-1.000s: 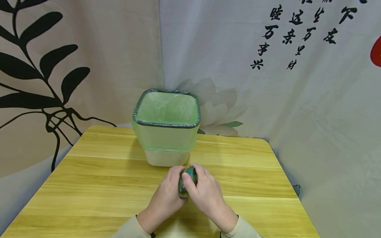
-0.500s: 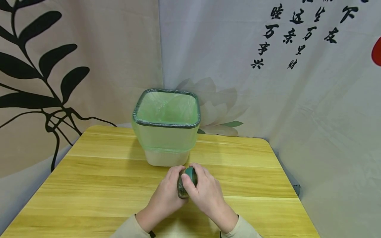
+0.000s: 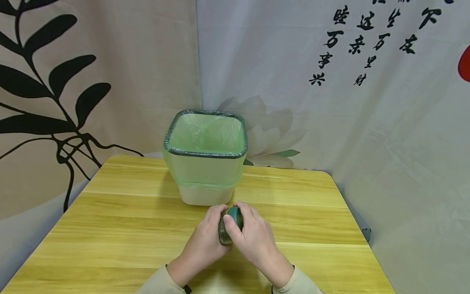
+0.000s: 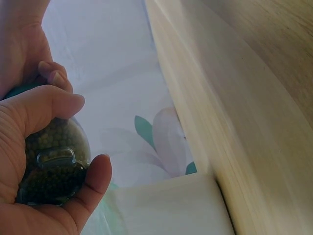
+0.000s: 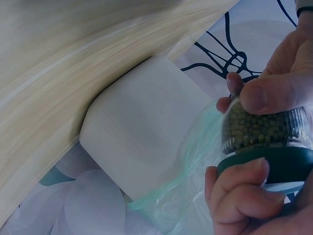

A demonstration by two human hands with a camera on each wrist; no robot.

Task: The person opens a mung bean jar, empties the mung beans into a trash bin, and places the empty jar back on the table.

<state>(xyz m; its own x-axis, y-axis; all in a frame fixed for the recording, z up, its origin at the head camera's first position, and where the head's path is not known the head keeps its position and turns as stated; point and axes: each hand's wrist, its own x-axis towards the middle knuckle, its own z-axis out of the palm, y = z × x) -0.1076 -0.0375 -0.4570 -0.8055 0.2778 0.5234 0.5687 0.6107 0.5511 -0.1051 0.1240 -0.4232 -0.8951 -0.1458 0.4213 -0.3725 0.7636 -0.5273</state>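
A small clear jar [image 3: 223,234] with a dark green lid [image 3: 235,213] lies on its side between both hands, in front of the bin. Small green beans [image 5: 254,128] that look like mung beans show through its wall. My left hand [image 3: 202,241] grips the jar's body; in the left wrist view its thumb and fingers wrap the clear end [image 4: 56,157]. The fingers of my right hand [image 3: 258,238] are curled round the lid. In the right wrist view, the lid's rim sits between the right fingers and the beans. The palms hide part of the jar.
Just beyond the hands stands a pale square bin [image 3: 205,196], lined with a translucent green bag [image 3: 205,171] folded over its dark-patterned rim. Both rest on a wooden table [image 3: 110,241]. Printed cloth [image 3: 275,49] hangs behind the table.
Both hands keep nearly the same place and grip. The jar's body seems to have turned or shifted very slightly to the left.
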